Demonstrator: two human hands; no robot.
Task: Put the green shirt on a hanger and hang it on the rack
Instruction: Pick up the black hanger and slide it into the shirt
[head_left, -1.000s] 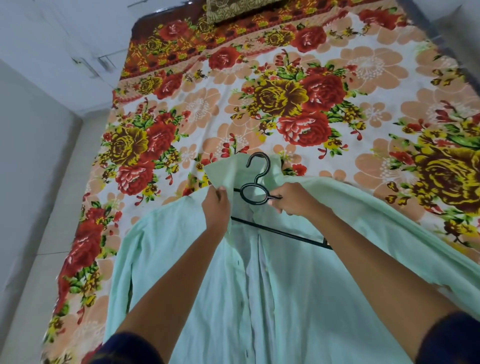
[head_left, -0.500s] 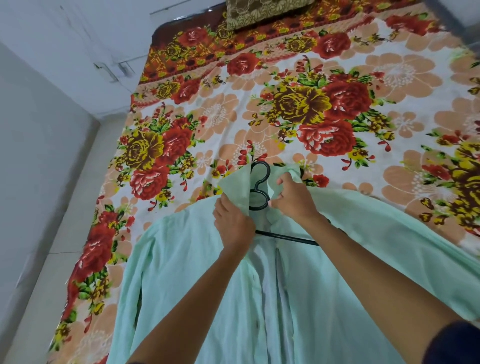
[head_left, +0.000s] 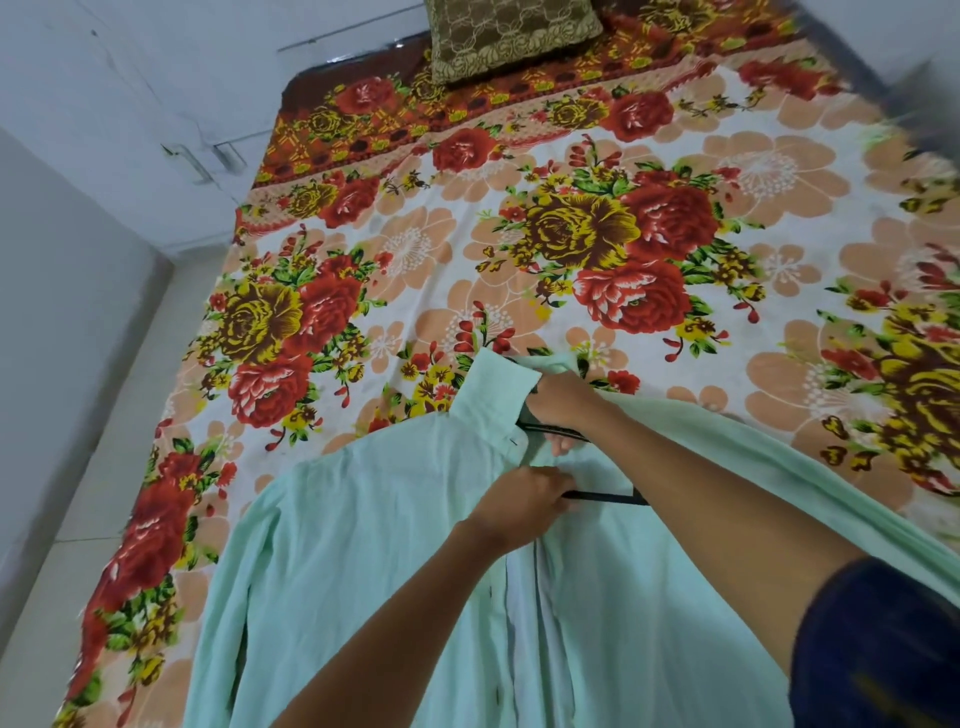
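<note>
The right hand (head_left: 563, 402) sits inside the neck opening of the green shirt (head_left: 395, 545), fingers curled down over the upper part of the black hanger (head_left: 550, 430), whose neck and hook are mostly hidden beneath the palm and the raised collar (head_left: 493, 400). Just below it, the left hand (head_left: 522, 501) pinches the edge of the shirt's left front panel close to the collar, its fingertips meeting over the hanger's lower bar, a short dark stretch of which shows to the right of the knuckles. The shirt lies face up and unbuttoned near the bed's (head_left: 675, 156) near edge, the bed spread with a floral cover; its body runs back toward the person, its left shoulder looks draped over the hanger arm, and its right side is bunched up over the right forearm. A brown patterned cushion (head_left: 511, 39) rests at the far edge, well apart. No rack is in view. The likely trouble is on the right side: if that panel is not drawn over the hanger's other arm before lifting, the shirt would hang from one shoulder and slide off. The collar could also fold under the hook, and a loose pinch would let the smooth cloth slip.
</note>
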